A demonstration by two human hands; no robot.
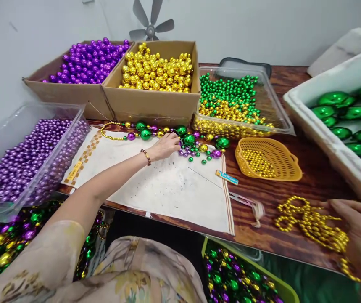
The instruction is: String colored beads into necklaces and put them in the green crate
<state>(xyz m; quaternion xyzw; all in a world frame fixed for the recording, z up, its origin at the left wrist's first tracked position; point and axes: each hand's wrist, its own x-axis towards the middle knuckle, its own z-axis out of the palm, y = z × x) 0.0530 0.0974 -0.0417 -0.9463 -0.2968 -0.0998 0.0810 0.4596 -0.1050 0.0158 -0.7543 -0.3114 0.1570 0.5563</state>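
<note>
My left hand (pixel 166 146), wearing a beaded bracelet, reaches over a white cloth (pixel 145 185) with its fingers bent together. Its fingertips touch a garland of green, gold and purple beads (pixel 145 134); what they pinch is hidden. Small loose green and purple beads (pixel 193 152) lie just right of those fingers. A thin thread runs along the garland's back. At the right edge, my right hand (pixel 357 227) curls around a bunch of gold bead strands (pixel 312 223), low over the wooden table. Part of that hand is cut off by the frame.
Boxes of purple balls (pixel 92 61) and gold balls (pixel 158 69) stand behind. Bead tubs (pixel 30 160) (pixel 230 99) flank them. An orange basket (pixel 285 162), scissors (pixel 246 200), a blue-and-yellow packet (pixel 227 177) and a foam box (pixel 331 75) are rightward. A green bin (pixel 281 290) sits below.
</note>
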